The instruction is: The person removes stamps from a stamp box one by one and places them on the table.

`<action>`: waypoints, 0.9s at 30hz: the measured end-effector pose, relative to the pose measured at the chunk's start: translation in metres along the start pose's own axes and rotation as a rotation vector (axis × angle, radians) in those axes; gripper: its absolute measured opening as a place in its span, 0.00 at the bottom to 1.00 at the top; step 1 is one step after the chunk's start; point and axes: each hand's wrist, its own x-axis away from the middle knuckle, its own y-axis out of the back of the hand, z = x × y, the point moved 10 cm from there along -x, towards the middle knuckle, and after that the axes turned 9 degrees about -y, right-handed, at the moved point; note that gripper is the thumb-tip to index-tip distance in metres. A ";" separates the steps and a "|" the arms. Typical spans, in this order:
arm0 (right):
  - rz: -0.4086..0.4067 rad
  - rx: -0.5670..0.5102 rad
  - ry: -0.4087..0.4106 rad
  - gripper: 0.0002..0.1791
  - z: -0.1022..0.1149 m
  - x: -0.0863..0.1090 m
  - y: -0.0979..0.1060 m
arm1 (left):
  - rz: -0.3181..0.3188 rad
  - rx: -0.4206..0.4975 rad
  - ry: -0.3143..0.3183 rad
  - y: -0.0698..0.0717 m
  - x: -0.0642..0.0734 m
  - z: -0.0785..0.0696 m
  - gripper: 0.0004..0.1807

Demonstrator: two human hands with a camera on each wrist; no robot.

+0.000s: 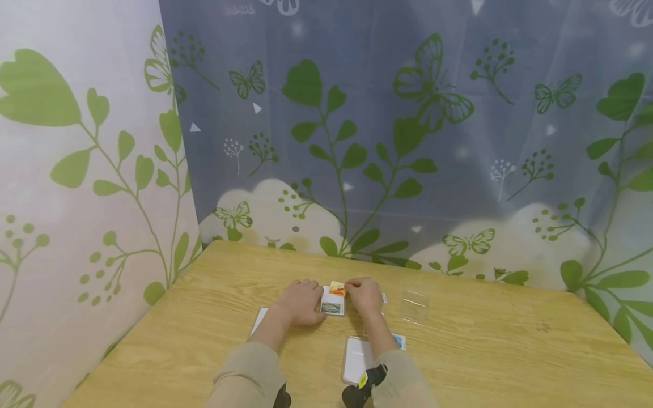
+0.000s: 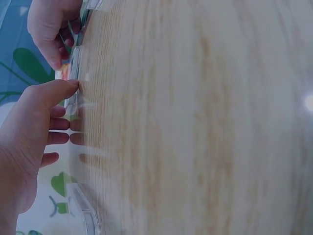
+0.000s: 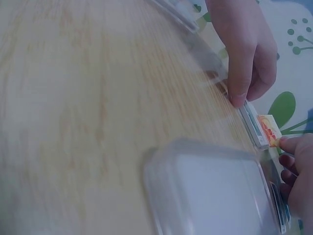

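Observation:
A small clear case (image 1: pixel 333 299) lies on the table, with a white lining and a picture card (image 1: pixel 333 308) at its near end. My left hand (image 1: pixel 302 303) rests beside it, thumb touching the near left corner and the other fingers fairly straight. At the far end of the case, my right hand (image 1: pixel 363 296) pinches a small yellow-orange card (image 3: pixel 269 130) between thumb and index finger. This card stands tilted up over the case's end in the right wrist view. The right hand's other fingers are curled in.
A clear case with a white inside (image 1: pixel 357 360) lies near my right forearm, a blue card (image 1: pixel 399 341) beside it. Another white case (image 1: pixel 259 318) is partly hidden by my left forearm. To the right lies an empty-looking transparent case part (image 1: pixel 414 307). A printed curtain (image 1: pixel 357 187) hangs behind the table.

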 end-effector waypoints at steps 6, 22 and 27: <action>0.002 -0.010 0.015 0.09 0.003 0.002 0.002 | -0.005 0.011 -0.001 0.002 0.001 -0.001 0.29; 0.027 -0.191 -0.094 0.14 -0.025 -0.022 0.029 | -0.006 0.012 0.004 0.002 0.001 -0.001 0.28; 0.019 -0.169 -0.115 0.16 -0.038 -0.028 0.048 | -0.011 0.001 0.001 -0.002 -0.002 0.001 0.27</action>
